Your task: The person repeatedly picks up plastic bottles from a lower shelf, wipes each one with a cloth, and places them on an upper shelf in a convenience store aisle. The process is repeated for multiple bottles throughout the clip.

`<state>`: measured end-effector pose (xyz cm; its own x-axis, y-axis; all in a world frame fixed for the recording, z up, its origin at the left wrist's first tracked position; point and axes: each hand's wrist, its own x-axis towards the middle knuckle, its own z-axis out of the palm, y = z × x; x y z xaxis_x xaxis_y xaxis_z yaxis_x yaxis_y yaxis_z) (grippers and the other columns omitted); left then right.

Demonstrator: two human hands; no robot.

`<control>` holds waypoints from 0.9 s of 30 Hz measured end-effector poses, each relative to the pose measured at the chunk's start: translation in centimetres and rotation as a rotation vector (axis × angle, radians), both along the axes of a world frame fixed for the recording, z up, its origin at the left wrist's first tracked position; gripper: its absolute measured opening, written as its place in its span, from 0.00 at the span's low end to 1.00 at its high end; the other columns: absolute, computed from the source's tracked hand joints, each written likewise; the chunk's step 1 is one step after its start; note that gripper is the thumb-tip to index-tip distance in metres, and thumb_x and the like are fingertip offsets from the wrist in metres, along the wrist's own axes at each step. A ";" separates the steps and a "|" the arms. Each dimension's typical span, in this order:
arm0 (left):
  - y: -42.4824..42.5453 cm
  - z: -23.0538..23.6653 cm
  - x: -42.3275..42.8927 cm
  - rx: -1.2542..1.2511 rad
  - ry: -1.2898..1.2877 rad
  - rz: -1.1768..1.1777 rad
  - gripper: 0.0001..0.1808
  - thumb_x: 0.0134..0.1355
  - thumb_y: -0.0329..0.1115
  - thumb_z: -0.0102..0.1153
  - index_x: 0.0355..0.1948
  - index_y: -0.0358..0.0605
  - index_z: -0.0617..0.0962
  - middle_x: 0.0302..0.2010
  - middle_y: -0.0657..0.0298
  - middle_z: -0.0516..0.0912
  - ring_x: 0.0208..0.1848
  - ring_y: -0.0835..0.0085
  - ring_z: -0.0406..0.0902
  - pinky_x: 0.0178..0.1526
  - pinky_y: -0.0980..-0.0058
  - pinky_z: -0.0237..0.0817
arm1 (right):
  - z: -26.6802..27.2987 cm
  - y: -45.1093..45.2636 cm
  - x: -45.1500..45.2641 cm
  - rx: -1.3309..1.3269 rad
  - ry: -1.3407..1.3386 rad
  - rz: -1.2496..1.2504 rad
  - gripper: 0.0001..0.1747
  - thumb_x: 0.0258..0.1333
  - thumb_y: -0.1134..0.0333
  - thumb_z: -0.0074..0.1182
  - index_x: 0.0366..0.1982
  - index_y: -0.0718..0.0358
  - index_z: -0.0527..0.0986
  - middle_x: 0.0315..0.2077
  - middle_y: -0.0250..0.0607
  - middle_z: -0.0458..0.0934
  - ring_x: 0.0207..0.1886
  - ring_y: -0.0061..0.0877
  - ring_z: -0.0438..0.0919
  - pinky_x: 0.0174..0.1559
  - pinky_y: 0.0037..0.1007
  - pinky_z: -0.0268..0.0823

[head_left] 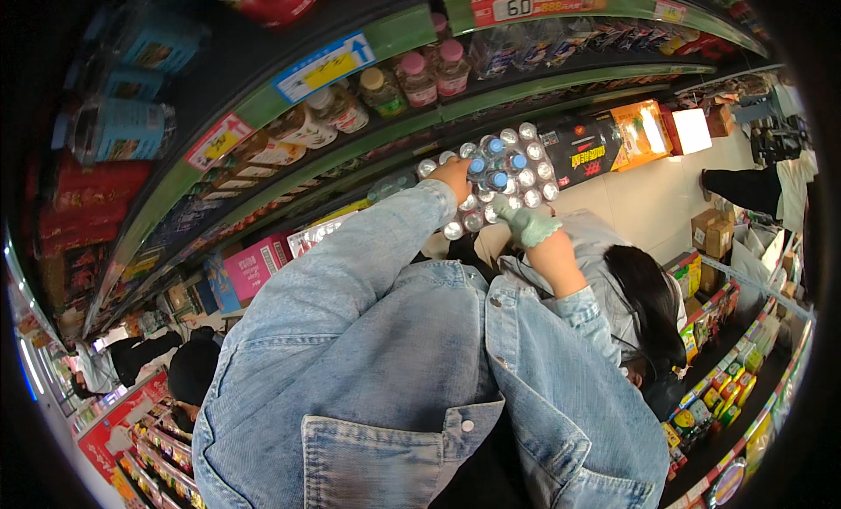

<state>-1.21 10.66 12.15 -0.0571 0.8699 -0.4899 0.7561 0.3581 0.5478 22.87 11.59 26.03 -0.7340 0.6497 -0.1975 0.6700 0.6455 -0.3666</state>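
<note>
Several bottles with blue caps (497, 179) stand on a pack of silver-topped cans or bottles (527, 178) low before me. My left hand (452, 178) is at the blue-capped bottles, its fingers beside the leftmost cap; whether it grips that bottle is unclear. In my right hand (550, 249) is a pale green cloth (527, 225), bunched up, with its tip by the near edge of the pack. The fingers of that hand are mostly hidden by the cloth.
Store shelves (407, 39) with bottles and price tags rise beyond my hands. A black carton (581, 151) and an orange carton (640, 134) adjoin the pack on the right. A pink carton (256, 266) lies at left. A person with long dark hair (647, 299) is close on my right.
</note>
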 end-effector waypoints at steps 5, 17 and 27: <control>3.0 -1.1 1.8 -0.073 0.104 -0.016 0.32 0.58 0.34 0.62 0.66 0.51 0.70 0.62 0.51 0.70 0.59 0.50 0.74 0.60 0.59 0.68 | -4.0 -1.0 2.9 -0.142 0.270 -0.111 0.16 0.52 0.76 0.50 0.44 0.63 0.77 0.38 0.52 0.81 0.43 0.48 0.79 0.44 0.42 0.72; 3.3 -4.8 0.8 0.036 0.108 -0.090 0.23 0.56 0.34 0.64 0.55 0.50 0.79 0.56 0.48 0.73 0.53 0.48 0.77 0.57 0.59 0.70 | -4.5 0.0 5.6 -0.331 0.396 -0.515 0.13 0.62 0.71 0.52 0.46 0.67 0.78 0.40 0.55 0.82 0.45 0.49 0.79 0.49 0.41 0.70; -5.2 16.2 -3.0 0.422 -0.056 0.142 0.18 0.48 0.40 0.69 0.39 0.44 0.82 0.37 0.52 0.76 0.40 0.51 0.77 0.44 0.59 0.71 | -1.6 1.3 -3.6 -0.330 0.793 -0.004 0.29 0.65 0.64 0.54 0.64 0.69 0.67 0.59 0.53 0.73 0.64 0.42 0.71 0.66 0.36 0.60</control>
